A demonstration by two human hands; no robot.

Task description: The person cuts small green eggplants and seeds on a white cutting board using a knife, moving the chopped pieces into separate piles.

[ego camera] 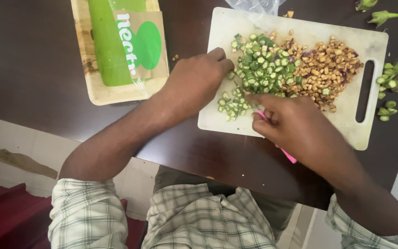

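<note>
Chopped okra on the cutting board, both hands working at the pile.

The heap of small green okra rounds (261,69) lies mid-board on the white plastic cutting board (300,124), touching a mound of diced brown pieces (328,69) to its right; a smaller scatter of okra slices (232,103) sits nearer the board's left edge. The left hand (194,83), fingers curled and half closed, touches the okra heap's left side. The right hand (291,124) is closed round a pink knife handle (287,156); the blade is hidden.
</note>
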